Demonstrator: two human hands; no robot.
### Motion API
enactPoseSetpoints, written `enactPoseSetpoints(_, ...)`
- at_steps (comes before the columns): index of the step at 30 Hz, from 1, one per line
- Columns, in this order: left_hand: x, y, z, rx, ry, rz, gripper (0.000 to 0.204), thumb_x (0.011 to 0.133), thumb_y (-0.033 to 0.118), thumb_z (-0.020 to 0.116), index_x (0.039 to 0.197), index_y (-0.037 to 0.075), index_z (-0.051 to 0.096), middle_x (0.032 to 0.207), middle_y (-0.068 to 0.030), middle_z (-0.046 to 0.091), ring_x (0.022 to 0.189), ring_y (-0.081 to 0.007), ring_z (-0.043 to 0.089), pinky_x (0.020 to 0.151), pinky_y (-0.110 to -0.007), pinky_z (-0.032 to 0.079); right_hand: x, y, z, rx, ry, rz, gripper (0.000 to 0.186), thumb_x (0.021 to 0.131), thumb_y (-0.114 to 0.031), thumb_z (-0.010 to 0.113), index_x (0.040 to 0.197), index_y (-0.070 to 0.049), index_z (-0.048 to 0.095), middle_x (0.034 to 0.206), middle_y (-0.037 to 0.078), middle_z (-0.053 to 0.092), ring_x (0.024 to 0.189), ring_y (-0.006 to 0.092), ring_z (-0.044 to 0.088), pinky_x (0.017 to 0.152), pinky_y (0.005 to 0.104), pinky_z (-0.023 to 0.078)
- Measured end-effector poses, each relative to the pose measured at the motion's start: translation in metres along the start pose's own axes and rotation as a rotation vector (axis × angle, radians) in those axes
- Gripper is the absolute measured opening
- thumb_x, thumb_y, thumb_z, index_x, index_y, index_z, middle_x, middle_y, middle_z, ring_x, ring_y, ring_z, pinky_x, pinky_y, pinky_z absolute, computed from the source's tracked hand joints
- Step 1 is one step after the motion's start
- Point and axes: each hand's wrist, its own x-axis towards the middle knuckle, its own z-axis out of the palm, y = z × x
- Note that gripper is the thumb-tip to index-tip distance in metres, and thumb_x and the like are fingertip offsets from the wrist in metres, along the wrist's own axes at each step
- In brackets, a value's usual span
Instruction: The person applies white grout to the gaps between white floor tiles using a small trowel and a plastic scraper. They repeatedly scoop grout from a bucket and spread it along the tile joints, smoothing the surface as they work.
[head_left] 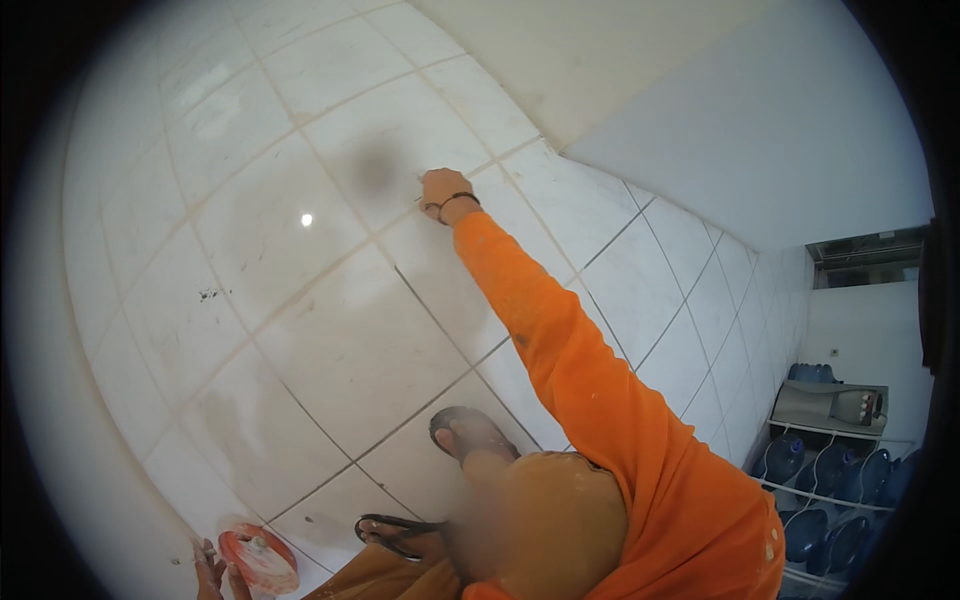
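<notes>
My right hand [444, 192], at the end of an orange sleeve [580, 360], is reached far out over the white floor tiles [370, 340]. Its fingers are closed at a tile joint; whatever they hold is too small to make out. A dark band circles that wrist. At the lower left, my left hand [213, 572] shows only in part, fingers apart. Beside it sits a red bowl [262, 560] smeared with white paste, with a small pale lump inside. Whether the fingers touch its rim I cannot tell.
Pale filler shows in the far joints, while nearer ones look dark. My sandalled feet [470, 435] are on the tiles. Walls border the floor at left and upper right. A rack [840, 495] of large blue water bottles stands at the right, with a grey box [828, 408] on top.
</notes>
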Motion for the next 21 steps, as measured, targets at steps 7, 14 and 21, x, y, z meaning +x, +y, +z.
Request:
enactPoseSetpoints(7,-0.002,0.009,-0.001,-0.01,-0.018,-0.018,0.049,0.103,0.025,0.054,0.144,-0.002,0.048,0.141,-0.0235,0.055,0.127,-0.0326,0.058,0.104,-0.038,0.046,-0.05,-0.024,0.031,-0.031,0.038,-0.177,0.047,0.079,-0.007,0.057,0.126,-0.003,0.058,0.097,0.021,0.071,0.091,0.0384,0.07,0.081,0.0461,0.057)
enactPoseSetpoints(14,-0.013,0.01,-0.003,0.0,0.011,-0.061,0.053,0.102,0.026,0.056,0.145,-0.004,0.046,0.141,-0.0235,0.056,0.128,-0.0325,0.057,0.104,-0.039,0.046,-0.081,0.063,-0.008,0.012,-0.247,-0.273,0.066,0.074,-0.011,0.058,0.14,-0.017,0.056,0.115,0.017,0.07,0.105,0.0348,0.067,0.088,0.0452,0.055)
enactPoseSetpoints(21,-0.013,-0.006,-0.003,0.005,0.013,-0.125,0.053,0.103,0.026,0.056,0.144,-0.005,0.046,0.139,-0.0242,0.057,0.126,-0.0328,0.059,0.103,-0.038,0.047,-0.045,0.059,-0.04,-0.06,-0.014,-0.2,0.057,0.08,-0.009,0.053,0.136,-0.018,0.06,0.116,0.013,0.07,0.103,0.0315,0.067,0.08,0.0431,0.054)
